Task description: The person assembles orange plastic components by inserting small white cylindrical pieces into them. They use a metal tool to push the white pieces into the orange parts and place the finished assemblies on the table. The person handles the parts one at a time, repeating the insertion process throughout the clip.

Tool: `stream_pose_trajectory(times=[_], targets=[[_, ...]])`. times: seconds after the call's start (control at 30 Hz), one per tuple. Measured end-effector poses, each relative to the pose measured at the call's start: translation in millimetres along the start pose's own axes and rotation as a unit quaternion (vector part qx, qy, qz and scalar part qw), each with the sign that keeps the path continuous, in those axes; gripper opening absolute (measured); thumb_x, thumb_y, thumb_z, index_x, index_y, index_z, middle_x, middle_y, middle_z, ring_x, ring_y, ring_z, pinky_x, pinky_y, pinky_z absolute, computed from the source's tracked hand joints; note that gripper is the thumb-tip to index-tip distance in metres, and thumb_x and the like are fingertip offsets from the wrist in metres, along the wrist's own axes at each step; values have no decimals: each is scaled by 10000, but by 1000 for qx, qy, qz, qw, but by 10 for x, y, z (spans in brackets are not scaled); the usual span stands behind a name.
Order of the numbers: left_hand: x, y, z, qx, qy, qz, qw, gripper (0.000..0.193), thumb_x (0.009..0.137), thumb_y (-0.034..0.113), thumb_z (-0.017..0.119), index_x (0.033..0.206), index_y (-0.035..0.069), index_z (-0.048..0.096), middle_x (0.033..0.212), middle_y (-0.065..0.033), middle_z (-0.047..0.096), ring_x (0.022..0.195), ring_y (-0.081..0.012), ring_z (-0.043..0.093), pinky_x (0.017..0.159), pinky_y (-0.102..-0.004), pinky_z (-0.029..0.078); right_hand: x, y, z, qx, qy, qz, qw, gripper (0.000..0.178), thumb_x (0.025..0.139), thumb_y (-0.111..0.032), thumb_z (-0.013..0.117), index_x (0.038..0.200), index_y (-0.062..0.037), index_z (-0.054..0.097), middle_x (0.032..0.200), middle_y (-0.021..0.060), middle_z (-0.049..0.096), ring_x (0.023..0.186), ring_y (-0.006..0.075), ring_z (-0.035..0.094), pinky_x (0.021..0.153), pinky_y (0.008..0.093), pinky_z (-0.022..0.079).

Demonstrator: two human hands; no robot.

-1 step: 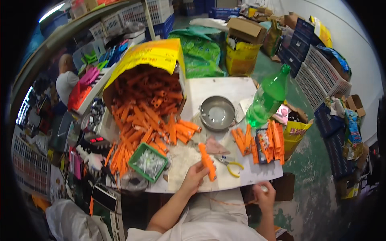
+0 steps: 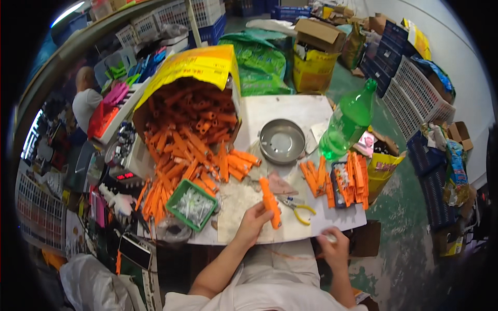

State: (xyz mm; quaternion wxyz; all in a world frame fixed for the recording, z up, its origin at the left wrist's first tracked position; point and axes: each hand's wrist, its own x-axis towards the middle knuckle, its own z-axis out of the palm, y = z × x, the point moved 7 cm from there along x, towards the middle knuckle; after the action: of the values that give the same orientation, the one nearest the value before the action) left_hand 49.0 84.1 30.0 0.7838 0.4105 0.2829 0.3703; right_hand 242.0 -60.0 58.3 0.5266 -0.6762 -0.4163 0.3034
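Near the table's front edge, my left hand pinches one long orange plastic piece, holding it tilted above the tabletop. My right hand, off the front edge at the right, has its fingers curled round a small whitish thing too small to name. Beside the held piece lie pliers with yellow handles and a scrap of pinkish cloth. More orange pieces rest at the right, some on a dark tray. A green tray of small clear parts stands to the left.
A yellow sack spills many orange pieces over the table's left. A metal bowl and a green bottle stand farther back. At the far left a person sits by shelving. Crates line the right wall.
My right hand has shifted slightly up and left with the small whitish thing. The left hand still holds the orange piece, almost unmoved. The whole view has tilted a little.
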Motion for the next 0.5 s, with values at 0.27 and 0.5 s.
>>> stream_pose_trajectory(times=[0.27,0.5], targets=[[-155,532,56,15,140,137,980,283,846,145,682,1042,5,535,951,-50,574,893,-110,553,817,-249,453,343,-855,1204,-177,-46,-308,934,372,679,-274,799,848,-25,580,740,82,584,629,225,600,529,310,471],[-114,460,-47,115,183,182,959,257,838,143,688,988,3,533,923,-52,565,870,-102,521,795,-237,432,383,-712,1285,-175,-30,-311,934,294,690,-221,774,824,-43,581,714,67,575,569,218,585,484,316,459]])
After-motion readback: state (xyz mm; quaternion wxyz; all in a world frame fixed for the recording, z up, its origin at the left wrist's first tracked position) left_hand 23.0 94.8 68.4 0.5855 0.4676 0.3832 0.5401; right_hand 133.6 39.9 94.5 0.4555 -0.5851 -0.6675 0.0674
